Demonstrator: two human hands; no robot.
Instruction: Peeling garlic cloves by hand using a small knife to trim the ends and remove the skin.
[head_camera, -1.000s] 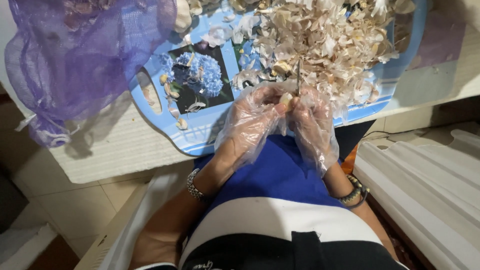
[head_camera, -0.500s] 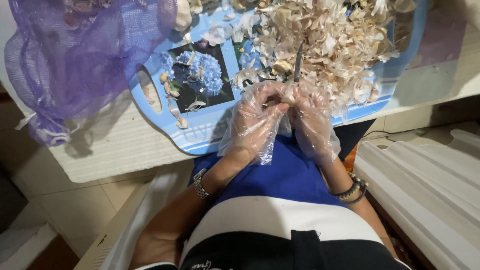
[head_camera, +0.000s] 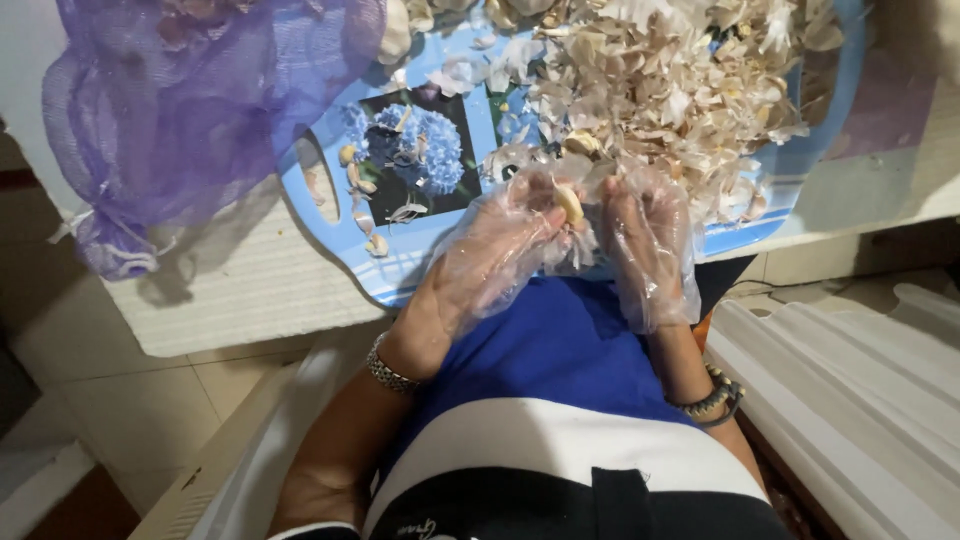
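Note:
Both my hands wear loose clear plastic gloves and meet over the near edge of a blue tray (head_camera: 400, 285). My left hand (head_camera: 490, 250) pinches a pale garlic clove (head_camera: 570, 203) at its fingertips. My right hand (head_camera: 645, 240) is right beside the clove with its fingers curled. What it holds is hidden by the glove. A big heap of dry garlic skins (head_camera: 680, 90) covers the right half of the tray just beyond my hands.
A purple mesh bag (head_camera: 190, 110) lies at the upper left, partly over the tray. A few cloves (head_camera: 355, 185) lie near the tray's handle slot, beside a blue flower picture (head_camera: 420, 150). The tray rests on a white textured surface (head_camera: 230, 290). White ribbed panels (head_camera: 850, 390) are at the lower right.
A thin knife blade stood up between my hands in both earlier frames and is out of sight now. The clove now shows at my left fingertips, and both hands have shifted slightly.

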